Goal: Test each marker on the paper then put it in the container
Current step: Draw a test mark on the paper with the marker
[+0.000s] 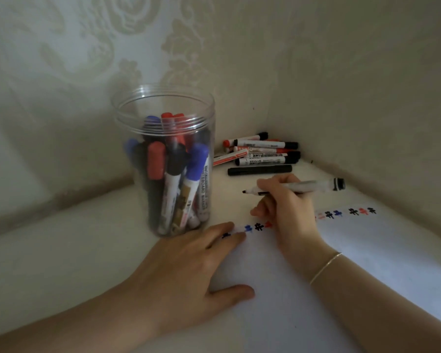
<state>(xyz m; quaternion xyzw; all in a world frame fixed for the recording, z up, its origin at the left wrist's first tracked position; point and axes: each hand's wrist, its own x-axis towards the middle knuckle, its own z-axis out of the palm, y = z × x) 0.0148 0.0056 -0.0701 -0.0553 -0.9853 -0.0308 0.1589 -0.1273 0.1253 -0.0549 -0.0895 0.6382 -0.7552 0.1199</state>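
The right hand (288,200) pinches an uncapped black marker (298,187) in curled fingers; its long axis runs nearly level, tip pointing left toward the container (163,159), cap end (posted on the tail) pointing right. The tip hovers above the worktop (61,263), just beyond the paper's (290,301) far edge. The left hand (189,261) lies flat, fingers straight, pressing the paper's near-left corner. Untested markers (260,152) lie heaped in the wall corner.

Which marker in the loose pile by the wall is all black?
The all-black marker lying at the pile's near edge, closest to the right hand; the others have white barrels.
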